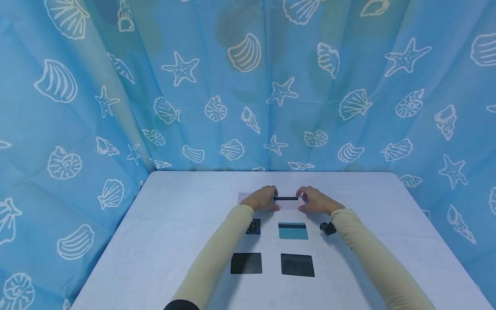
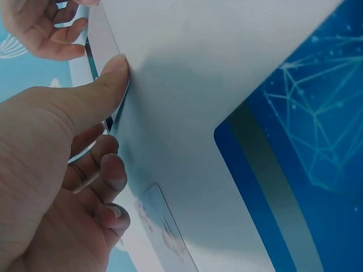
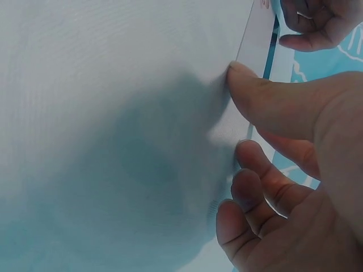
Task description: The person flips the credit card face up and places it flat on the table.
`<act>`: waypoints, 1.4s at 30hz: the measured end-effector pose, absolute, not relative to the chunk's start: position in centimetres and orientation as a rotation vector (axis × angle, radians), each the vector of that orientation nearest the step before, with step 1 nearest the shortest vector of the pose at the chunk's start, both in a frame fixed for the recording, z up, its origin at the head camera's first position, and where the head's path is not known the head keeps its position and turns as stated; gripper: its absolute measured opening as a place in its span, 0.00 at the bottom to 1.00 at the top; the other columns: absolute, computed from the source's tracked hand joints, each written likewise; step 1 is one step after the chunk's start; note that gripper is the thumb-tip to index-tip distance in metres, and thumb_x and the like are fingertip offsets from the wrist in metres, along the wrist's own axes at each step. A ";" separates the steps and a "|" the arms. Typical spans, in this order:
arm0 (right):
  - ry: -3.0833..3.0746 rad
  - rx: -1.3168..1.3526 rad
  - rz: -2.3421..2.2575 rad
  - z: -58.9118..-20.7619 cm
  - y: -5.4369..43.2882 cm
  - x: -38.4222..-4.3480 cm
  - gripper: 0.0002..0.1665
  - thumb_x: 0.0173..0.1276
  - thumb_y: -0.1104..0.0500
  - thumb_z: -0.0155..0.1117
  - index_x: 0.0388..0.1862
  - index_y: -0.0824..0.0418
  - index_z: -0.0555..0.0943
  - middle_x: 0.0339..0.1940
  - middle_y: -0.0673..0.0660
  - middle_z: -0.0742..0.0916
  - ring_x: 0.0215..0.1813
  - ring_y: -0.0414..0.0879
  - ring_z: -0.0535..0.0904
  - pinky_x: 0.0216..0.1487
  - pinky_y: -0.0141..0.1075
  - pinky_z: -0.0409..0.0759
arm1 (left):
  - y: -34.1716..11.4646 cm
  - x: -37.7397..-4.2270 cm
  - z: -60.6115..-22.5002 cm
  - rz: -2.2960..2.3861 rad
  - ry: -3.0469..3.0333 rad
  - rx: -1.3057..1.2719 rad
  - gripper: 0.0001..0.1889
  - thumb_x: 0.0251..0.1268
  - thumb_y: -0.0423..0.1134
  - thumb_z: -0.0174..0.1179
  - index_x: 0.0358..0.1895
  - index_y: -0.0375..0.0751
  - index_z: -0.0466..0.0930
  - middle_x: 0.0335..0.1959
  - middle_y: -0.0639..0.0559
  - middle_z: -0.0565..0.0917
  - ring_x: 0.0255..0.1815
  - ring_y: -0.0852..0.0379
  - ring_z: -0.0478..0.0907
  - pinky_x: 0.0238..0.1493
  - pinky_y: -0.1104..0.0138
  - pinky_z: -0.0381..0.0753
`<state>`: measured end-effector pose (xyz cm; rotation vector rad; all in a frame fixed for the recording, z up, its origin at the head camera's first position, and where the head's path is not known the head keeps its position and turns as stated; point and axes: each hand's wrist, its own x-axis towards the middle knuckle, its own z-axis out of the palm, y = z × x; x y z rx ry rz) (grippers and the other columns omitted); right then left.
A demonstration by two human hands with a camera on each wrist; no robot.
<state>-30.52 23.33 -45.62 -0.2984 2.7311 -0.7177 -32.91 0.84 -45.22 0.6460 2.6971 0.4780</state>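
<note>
A pale pinkish card (image 1: pixel 288 205) with a black stripe along its far side lies between my two hands at the back of the white table. My left hand (image 1: pixel 263 199) grips its left end, the thumb at the near corner and the fingers curled toward the far edge. At the opposite end my right hand (image 1: pixel 315 201) holds it the same way. The right wrist view shows the thumb pressed on the near edge of the card (image 3: pixel 255 48). Partly behind the left hand lies another pale card (image 1: pixel 243 197), with a faint line pattern in the left wrist view.
Nearer on the table (image 1: pixel 155 224) lie a blue card (image 1: pixel 254 227), partly covered by the left sleeve, and a teal card (image 1: pixel 293 232) with a dark stripe. Two black cards (image 1: pixel 246 263) form the front row. A blue seashell-print curtain (image 1: pixel 217 142) hangs behind.
</note>
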 end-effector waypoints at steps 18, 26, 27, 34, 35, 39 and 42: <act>2.728 -0.294 -0.699 -45.7 23.4 -30.7 0.37 0.65 0.56 0.76 0.70 0.62 0.73 0.59 0.65 0.81 0.59 0.57 0.78 0.65 0.54 0.78 | 0.7 -32.7 -45.0 0.379 2.761 0.689 0.28 0.71 0.54 0.66 0.67 0.46 0.74 0.62 0.51 0.83 0.65 0.54 0.80 0.69 0.61 0.77; 2.736 -0.277 -0.735 -45.8 23.2 -30.2 0.39 0.63 0.56 0.78 0.71 0.62 0.72 0.60 0.66 0.81 0.60 0.58 0.78 0.66 0.54 0.78 | 0.7 -32.5 -45.2 0.370 2.765 0.674 0.27 0.71 0.54 0.65 0.67 0.47 0.75 0.60 0.51 0.83 0.63 0.54 0.81 0.69 0.61 0.78; 2.740 -0.282 -0.735 -45.8 23.2 -30.1 0.39 0.63 0.56 0.78 0.71 0.62 0.72 0.60 0.66 0.81 0.60 0.58 0.78 0.66 0.54 0.78 | 0.7 -32.4 -45.2 0.375 2.764 0.674 0.27 0.71 0.54 0.65 0.67 0.47 0.75 0.60 0.51 0.83 0.63 0.54 0.81 0.69 0.61 0.77; 2.757 -0.304 -0.747 -46.1 23.4 -30.0 0.39 0.62 0.56 0.78 0.69 0.63 0.73 0.57 0.65 0.82 0.56 0.56 0.78 0.64 0.53 0.79 | 0.6 -32.2 -45.3 0.387 2.762 0.695 0.27 0.73 0.53 0.64 0.69 0.47 0.75 0.62 0.50 0.83 0.65 0.53 0.80 0.70 0.60 0.76; 2.759 -0.308 -0.747 -46.1 23.5 -30.0 0.39 0.62 0.56 0.78 0.69 0.63 0.73 0.57 0.64 0.82 0.56 0.56 0.78 0.64 0.53 0.79 | 0.6 -32.2 -45.3 0.387 2.761 0.695 0.27 0.73 0.53 0.64 0.69 0.47 0.74 0.62 0.50 0.83 0.65 0.53 0.80 0.70 0.60 0.76; 2.758 -0.310 -0.761 -45.8 23.7 -29.7 0.39 0.62 0.55 0.78 0.70 0.63 0.73 0.56 0.64 0.82 0.56 0.55 0.79 0.63 0.53 0.79 | 0.7 -32.3 -45.3 0.391 2.754 0.695 0.28 0.73 0.54 0.63 0.71 0.48 0.73 0.63 0.50 0.82 0.67 0.52 0.79 0.71 0.59 0.76; 2.755 -0.303 -0.763 -45.6 23.8 -29.7 0.40 0.63 0.55 0.78 0.70 0.63 0.73 0.56 0.64 0.82 0.56 0.55 0.79 0.62 0.53 0.80 | 0.7 -32.3 -45.2 0.403 2.749 0.700 0.29 0.74 0.54 0.62 0.72 0.48 0.72 0.65 0.49 0.82 0.69 0.52 0.78 0.72 0.59 0.75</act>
